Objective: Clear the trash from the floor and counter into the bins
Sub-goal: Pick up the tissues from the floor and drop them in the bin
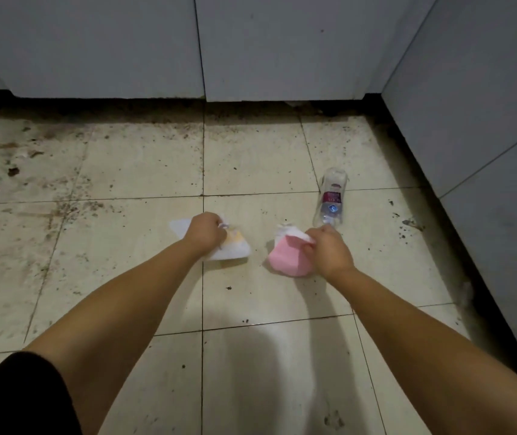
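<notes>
On the dirty tiled floor (251, 356) lie two paper pieces and a bottle. My left hand (205, 232) is closed on a white wrapper with a yellow print (235, 248), which still rests on the tile. My right hand (329, 249) pinches the white top edge of a pink paper bag (285, 260), also low on the floor. A crushed clear plastic bottle with a purple label (331, 196) lies just beyond my right hand, apart from it.
Grey cabinet doors (109, 45) stand along the far side and a grey panel (486, 120) runs down the right. Dark grime and crumbs (12, 171) cover the floor at the left and along the cabinet base. No bin is in view.
</notes>
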A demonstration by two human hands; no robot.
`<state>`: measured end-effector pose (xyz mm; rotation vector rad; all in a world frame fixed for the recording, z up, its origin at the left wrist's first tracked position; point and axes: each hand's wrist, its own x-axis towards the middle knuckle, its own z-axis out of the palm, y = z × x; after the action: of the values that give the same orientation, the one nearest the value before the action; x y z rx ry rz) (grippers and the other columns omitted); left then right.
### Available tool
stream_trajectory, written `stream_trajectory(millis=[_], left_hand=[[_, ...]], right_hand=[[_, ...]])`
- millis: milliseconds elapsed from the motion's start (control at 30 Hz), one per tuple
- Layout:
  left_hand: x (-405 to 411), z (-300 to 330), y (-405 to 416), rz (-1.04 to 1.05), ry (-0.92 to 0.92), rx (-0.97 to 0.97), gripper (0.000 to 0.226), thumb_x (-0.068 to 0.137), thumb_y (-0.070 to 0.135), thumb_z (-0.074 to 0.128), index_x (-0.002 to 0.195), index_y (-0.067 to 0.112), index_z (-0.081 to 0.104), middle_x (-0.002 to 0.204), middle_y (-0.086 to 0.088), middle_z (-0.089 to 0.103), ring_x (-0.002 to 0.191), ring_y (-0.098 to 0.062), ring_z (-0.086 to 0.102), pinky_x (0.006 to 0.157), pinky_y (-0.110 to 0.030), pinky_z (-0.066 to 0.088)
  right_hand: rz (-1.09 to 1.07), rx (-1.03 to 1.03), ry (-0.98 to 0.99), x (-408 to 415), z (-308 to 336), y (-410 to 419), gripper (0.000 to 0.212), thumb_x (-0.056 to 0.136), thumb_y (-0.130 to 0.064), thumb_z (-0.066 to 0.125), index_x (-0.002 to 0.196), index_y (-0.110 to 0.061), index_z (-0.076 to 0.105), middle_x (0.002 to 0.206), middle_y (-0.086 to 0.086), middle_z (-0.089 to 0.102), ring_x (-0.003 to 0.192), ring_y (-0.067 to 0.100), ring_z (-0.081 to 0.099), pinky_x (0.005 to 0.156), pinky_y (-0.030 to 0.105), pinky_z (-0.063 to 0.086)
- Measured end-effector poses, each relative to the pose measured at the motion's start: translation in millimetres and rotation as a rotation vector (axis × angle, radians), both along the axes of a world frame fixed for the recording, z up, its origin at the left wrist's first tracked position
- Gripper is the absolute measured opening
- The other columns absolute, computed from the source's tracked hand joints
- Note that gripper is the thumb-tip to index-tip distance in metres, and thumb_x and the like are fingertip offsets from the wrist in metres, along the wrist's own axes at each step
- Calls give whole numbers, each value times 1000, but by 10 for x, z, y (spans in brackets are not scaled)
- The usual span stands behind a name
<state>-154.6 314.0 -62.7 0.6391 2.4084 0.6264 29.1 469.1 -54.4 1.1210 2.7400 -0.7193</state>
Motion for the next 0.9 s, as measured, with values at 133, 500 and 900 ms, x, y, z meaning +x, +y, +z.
stream_trajectory(millis=[133, 500, 900], left_hand=[[172, 166, 284, -47, 36, 47, 14, 89, 4, 47, 82, 9, 58, 80, -9, 53, 80, -24, 48, 63, -27, 35], [412, 2, 168, -33, 34, 12, 42, 87, 2, 46, 51, 17, 32, 55, 1, 34, 52, -9, 31, 47, -22, 21], [274, 405, -268, 56, 65, 41, 26, 89, 3, 46, 65, 11, 48, 59, 1, 40, 61, -19, 41, 49, -22, 27]], right_hand=[[-117, 58, -143, -69, -24, 252, 27, 96, -22, 48, 117, -19, 64, 148, 7, 37, 116, 35, 52, 100, 44, 44], [208, 126, -429, -97, -379, 372, 32, 93, -14, 49, 124, -19, 57, 134, 7, 45, 118, 33, 46, 101, 43, 38], [218, 191, -206, -103, 241, 237, 29, 95, -14, 45, 122, -14, 54, 127, 12, 51, 111, 34, 46, 91, 41, 50]])
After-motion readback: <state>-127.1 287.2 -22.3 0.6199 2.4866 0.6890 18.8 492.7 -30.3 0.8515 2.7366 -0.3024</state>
